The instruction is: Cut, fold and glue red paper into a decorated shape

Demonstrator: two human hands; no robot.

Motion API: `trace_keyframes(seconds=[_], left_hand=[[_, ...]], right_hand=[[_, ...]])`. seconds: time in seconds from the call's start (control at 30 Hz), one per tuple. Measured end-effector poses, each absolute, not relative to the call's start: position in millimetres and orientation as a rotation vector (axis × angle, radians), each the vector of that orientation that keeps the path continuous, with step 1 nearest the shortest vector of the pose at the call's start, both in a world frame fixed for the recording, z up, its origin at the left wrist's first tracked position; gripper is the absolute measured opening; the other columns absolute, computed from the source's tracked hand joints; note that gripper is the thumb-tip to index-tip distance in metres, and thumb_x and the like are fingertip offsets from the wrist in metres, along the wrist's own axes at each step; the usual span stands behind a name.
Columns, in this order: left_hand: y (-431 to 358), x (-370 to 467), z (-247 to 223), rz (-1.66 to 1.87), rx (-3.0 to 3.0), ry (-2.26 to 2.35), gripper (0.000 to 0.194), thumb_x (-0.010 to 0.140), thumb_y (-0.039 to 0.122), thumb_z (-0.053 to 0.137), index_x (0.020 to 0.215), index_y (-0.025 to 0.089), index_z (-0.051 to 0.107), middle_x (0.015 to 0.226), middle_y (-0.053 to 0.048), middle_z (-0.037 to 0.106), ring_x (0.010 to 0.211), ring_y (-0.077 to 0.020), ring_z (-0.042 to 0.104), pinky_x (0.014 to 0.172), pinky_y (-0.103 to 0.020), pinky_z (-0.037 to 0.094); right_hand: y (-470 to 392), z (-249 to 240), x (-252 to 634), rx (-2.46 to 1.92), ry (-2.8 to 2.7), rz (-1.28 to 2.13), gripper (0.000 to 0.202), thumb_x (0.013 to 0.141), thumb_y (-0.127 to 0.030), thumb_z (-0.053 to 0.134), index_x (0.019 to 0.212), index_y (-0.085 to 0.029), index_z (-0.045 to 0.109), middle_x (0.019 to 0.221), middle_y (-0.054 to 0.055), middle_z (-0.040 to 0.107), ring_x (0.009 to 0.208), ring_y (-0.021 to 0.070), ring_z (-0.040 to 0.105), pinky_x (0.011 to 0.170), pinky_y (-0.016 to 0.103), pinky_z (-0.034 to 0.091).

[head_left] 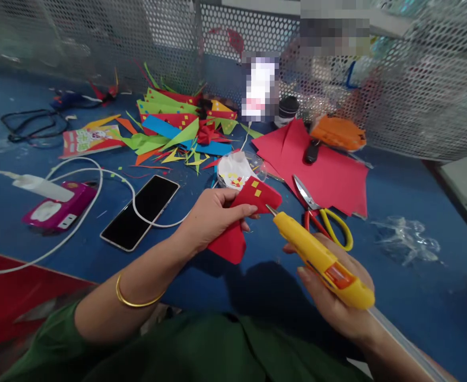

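Note:
My left hand (217, 215) pinches a folded red paper piece (230, 243) that bears small yellow squares (256, 184). In my right hand (336, 286) is a yellow tool (320, 257) with an orange-red part on its body, a cord at its rear and a thin metal tip. That tip is at the right part of the red paper; whether it touches cannot be told. Just beyond the paper sits a small round dish (237, 168) with a white lining and tiny yellow and red bits. Scissors (323, 212) with red and yellow handles lie by my right hand.
Red sheets (328, 178) lie at the back right, under a black object (311, 152), beside an orange packet (338, 132). Coloured paper strips (169, 127) cover the back. Left are a phone (141, 212), white cable and purple power block (60, 207). Clear plastic (410, 241) lies right.

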State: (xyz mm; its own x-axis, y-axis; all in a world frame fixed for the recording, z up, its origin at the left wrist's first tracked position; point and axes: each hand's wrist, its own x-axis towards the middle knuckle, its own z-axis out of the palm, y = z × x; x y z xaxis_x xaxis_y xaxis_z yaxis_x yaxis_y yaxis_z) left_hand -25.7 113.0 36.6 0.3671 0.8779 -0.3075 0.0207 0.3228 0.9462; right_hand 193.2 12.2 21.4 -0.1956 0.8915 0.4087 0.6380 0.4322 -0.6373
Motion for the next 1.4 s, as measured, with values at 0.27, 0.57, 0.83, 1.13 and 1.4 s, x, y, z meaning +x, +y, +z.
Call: trace_keyframes(seconds=[0.27,0.57,0.83,1.13,1.4], left_hand=[[111.8,-24.7,33.5,0.711,1.147,1.026,0.013,0.082,0.027,0.075,0.085,0.014,0.076,0.082,-0.003,0.077,0.058,-0.0075,0.065,0.056,-0.017,0.050],[110.0,-24.3,36.0,0.716,1.145,1.028,0.012,0.083,0.024,0.074,0.089,0.014,0.076,0.082,-0.004,0.078,0.058,-0.0074,0.066,0.056,-0.016,0.050],[110.2,-24.9,37.3,0.698,1.222,1.069,0.011,0.083,0.026,0.072,0.084,0.016,0.077,0.078,-0.002,0.078,0.058,-0.0077,0.066,0.052,-0.015,0.047],[110.0,-24.6,37.5,0.706,1.240,1.076,0.010,0.083,0.027,0.073,0.083,0.018,0.077,0.076,-0.001,0.078,0.058,-0.0081,0.067,0.053,-0.015,0.048],[109.4,-24.1,38.8,0.703,1.233,1.086,0.011,0.082,0.027,0.073,0.084,0.017,0.077,0.078,-0.002,0.078,0.059,-0.0088,0.067,0.054,-0.016,0.048]], right_hand=[[14.8,26.8,187.8,-1.321,-2.024,0.286,0.013,0.097,-0.034,0.052,0.099,-0.023,0.058,0.086,0.003,0.071,0.072,0.0144,0.070,0.058,0.024,0.054],[18.1,26.7,185.5,-1.345,-2.046,0.268,0.014,0.098,-0.036,0.051,0.095,-0.023,0.056,0.083,0.002,0.070,0.068,0.0133,0.069,0.056,0.023,0.053],[16.5,26.7,186.2,-1.347,-2.044,0.229,0.015,0.098,-0.035,0.052,0.092,-0.023,0.056,0.079,0.001,0.069,0.062,0.0127,0.066,0.051,0.024,0.049],[16.8,24.3,187.4,-1.347,-2.055,0.195,0.018,0.099,-0.036,0.050,0.087,-0.023,0.054,0.073,0.000,0.065,0.053,0.0117,0.060,0.048,0.025,0.046],[16.6,26.9,186.1,-1.364,-2.029,0.209,0.017,0.097,-0.035,0.053,0.084,-0.024,0.053,0.071,0.000,0.064,0.056,0.0131,0.062,0.046,0.026,0.045]])
